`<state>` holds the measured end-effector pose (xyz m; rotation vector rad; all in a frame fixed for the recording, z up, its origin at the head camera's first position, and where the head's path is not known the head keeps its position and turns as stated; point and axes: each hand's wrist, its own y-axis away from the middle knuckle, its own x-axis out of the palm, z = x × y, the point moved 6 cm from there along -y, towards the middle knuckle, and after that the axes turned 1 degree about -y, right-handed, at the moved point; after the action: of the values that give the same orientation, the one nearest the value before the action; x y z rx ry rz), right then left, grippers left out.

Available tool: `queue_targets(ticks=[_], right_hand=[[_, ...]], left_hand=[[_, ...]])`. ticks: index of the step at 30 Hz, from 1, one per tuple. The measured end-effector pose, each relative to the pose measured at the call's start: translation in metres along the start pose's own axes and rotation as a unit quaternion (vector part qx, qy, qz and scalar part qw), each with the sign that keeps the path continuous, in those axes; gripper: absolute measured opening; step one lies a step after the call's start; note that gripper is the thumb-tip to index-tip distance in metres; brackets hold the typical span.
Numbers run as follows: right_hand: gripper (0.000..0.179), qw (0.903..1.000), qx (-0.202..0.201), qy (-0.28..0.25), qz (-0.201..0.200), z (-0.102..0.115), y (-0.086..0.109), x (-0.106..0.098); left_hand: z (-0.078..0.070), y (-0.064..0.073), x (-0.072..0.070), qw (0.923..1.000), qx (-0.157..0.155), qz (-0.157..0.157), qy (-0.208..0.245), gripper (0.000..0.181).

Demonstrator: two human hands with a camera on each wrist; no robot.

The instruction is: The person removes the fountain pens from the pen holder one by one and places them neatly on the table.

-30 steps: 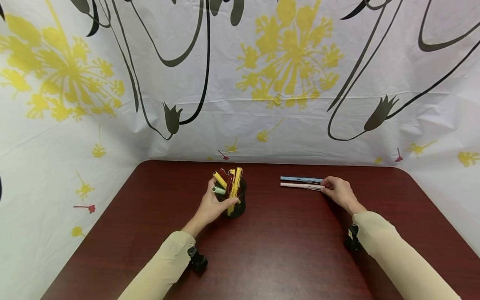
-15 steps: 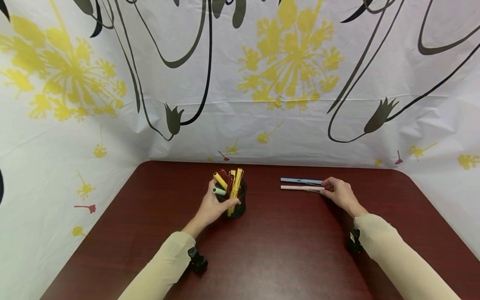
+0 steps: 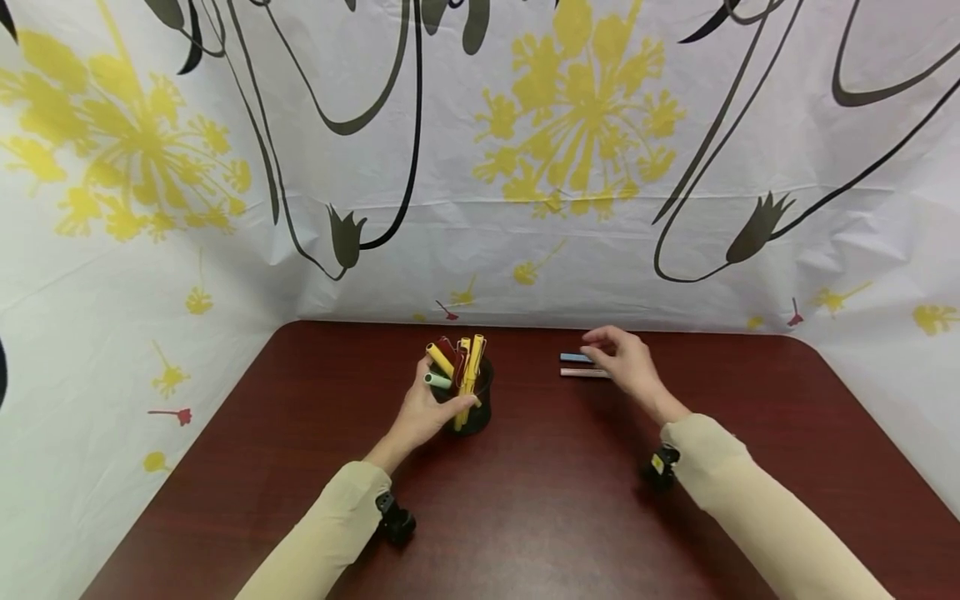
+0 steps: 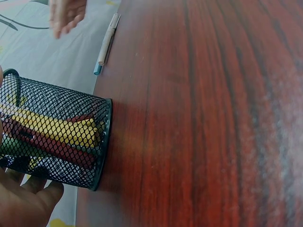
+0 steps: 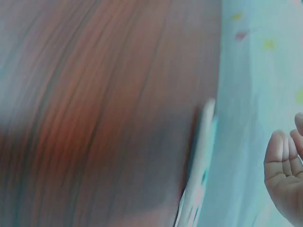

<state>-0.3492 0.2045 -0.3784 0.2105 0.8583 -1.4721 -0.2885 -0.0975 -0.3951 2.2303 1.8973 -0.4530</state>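
My left hand [image 3: 423, 414] grips a black mesh pen holder [image 4: 61, 127] standing on the table, its thumb across the near side. Inside it are several yellow pens [image 3: 474, 367], dark red pens [image 3: 460, 367] and a pale green pen [image 3: 437, 381]. To the right, a blue pen [image 3: 574, 357] and a white-pink pen [image 3: 582, 372] lie side by side on the table. My right hand [image 3: 628, 364] hovers above them with fingers loosely bent and nothing in its grasp, covering their right ends in the head view.
The dark red wooden table [image 3: 517, 517] has rounded back corners. Behind it and at both sides hangs a white cloth [image 3: 450, 167] printed with yellow and dark plants. Each wrist wears a small black camera [image 3: 395, 518].
My right hand has let go of the right ends of the two pens, lifted and moved left over them. The pens and my left hand with the pen holder have stayed in place.
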Motion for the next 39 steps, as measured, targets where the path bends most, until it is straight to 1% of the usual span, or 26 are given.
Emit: queue_targets(ticks=[2, 3, 6, 8, 11, 14, 17, 20, 24, 26, 32, 39], right_hand=[[0.023, 0.9979, 0.009, -0.062, 0.011, 0.014, -0.004, 0.014], [0.024, 0.995, 0.014, -0.097, 0.017, 0.02, -0.006, 0.022], [0.024, 0.9806, 0.029, -0.192, 0.028, 0.037, -0.01, 0.042], [0.025, 0.9711, 0.037, -0.233, 0.035, 0.046, -0.012, 0.054], [0.027, 0.9641, 0.038, -0.259, 0.045, 0.06, -0.015, 0.069], [0.029, 0.9614, 0.036, -0.267, 0.055, 0.071, -0.018, 0.08], [0.03, 0.9613, 0.036, -0.265, 0.065, 0.079, -0.022, 0.09], [0.031, 0.9603, 0.044, -0.266, 0.072, 0.082, -0.025, 0.098], [0.031, 0.9619, 0.052, -0.257, 0.077, 0.082, -0.026, 0.106], [0.03, 0.9637, 0.052, -0.25, 0.077, 0.082, -0.026, 0.107], [0.03, 0.9683, 0.041, -0.234, 0.079, 0.086, -0.028, 0.111], [0.027, 0.9772, 0.024, -0.193, 0.084, 0.092, -0.031, 0.113]], left_hand=[[0.001, 0.0, 0.0, 1.0, 0.001, 0.001, -0.001, 0.089], [0.001, 0.0, 0.0, 1.0, 0.001, 0.001, 0.0, 0.089], [0.001, 0.0, 0.0, 1.0, 0.001, 0.001, 0.002, 0.089], [0.001, -0.001, 0.0, 1.0, 0.001, 0.0, 0.002, 0.089], [0.001, -0.001, 0.0, 1.0, 0.003, -0.003, 0.0, 0.089], [0.0, -0.001, 0.0, 1.0, 0.006, -0.007, -0.001, 0.089], [0.0, -0.002, 0.0, 0.9999, 0.003, -0.01, 0.002, 0.088], [-0.001, -0.002, 0.0, 0.9999, 0.0, -0.01, 0.001, 0.087], [0.0, -0.002, 0.001, 0.9999, -0.009, -0.008, -0.001, 0.086], [0.0, -0.002, 0.001, 0.9999, -0.01, -0.007, -0.001, 0.085], [-0.002, -0.001, 0.0, 0.9999, 0.001, -0.009, -0.007, 0.086], [-0.001, -0.002, -0.001, 0.9999, 0.001, -0.006, -0.011, 0.087]])
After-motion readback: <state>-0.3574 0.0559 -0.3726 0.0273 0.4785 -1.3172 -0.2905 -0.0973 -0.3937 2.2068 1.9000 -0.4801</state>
